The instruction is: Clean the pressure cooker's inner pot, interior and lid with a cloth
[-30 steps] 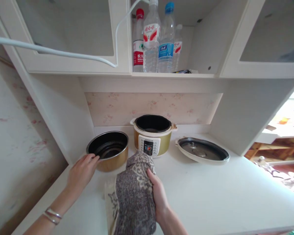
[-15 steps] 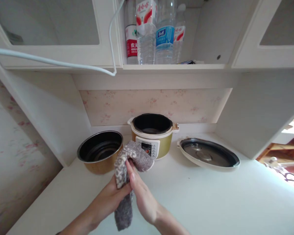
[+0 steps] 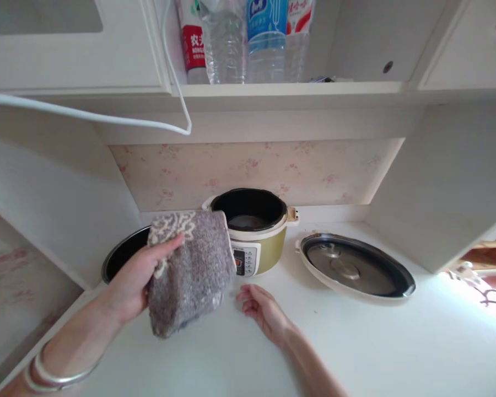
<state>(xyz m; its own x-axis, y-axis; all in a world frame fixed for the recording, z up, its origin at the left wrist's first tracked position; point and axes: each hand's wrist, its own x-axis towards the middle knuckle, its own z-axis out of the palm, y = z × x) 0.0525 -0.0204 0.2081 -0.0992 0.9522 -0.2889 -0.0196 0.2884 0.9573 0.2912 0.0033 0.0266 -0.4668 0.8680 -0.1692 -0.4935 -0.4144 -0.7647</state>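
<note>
The folded grey cloth lies just left of the right hand, with a narrow gap between the nearest fingertips and the cloth's right edge. That gap is the relation that matters — the left hand is the one on the cloth, and the right is close by but apart from it. The left thumb lies across the side facing the viewer, pressing it; the other left fingers are hidden behind, so the cloth appears pinched between them. The right fingers are loosely bent, close to one another, with nothing between them; whether they brush the worktop I cannot tell.

The cloth hangs with its longer axis running roughly up and down in the view, its pale patterned band at the upper left by the thumb. It blocks the left front of the cooker, which stands on the far side with its top uncovered; whether cloth and cooker touch is unclear. The control panel shows just right of the cloth, on the far side of the right fingertips.

A dark pot stands left, mostly hidden behind hand and cloth — the lid lies well to the right.
</note>
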